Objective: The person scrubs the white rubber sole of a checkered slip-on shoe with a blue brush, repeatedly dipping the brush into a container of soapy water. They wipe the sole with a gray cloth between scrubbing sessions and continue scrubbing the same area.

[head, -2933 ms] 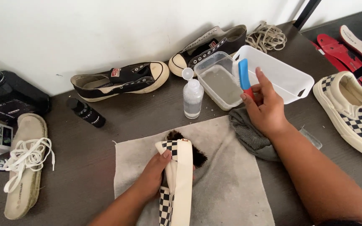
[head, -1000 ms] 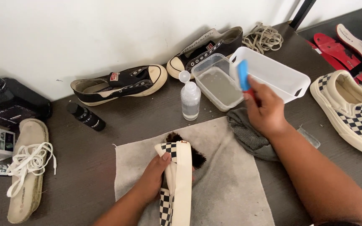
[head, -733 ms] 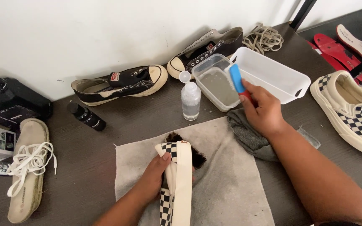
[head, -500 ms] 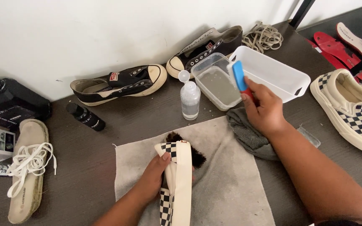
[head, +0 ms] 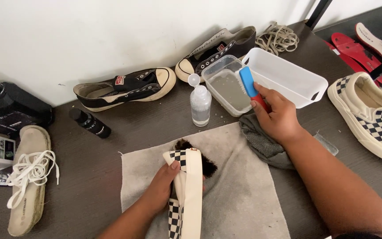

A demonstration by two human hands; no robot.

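a: where's the checkered shoe (head: pixel 186 194)?

b: at six o'clock on the grey towel (head: pixel 239 194), sole edge up, long axis running twelve to six. the left hand (head: pixel 162 188) is clamped round its side.

a: and the right hand (head: pixel 277 117)?

b: closed on a blue brush (head: pixel 247 82), head tipped over the clear water tub (head: pixel 226 86). the shoe lies toward seven o'clock from it; the left hand is nearer.
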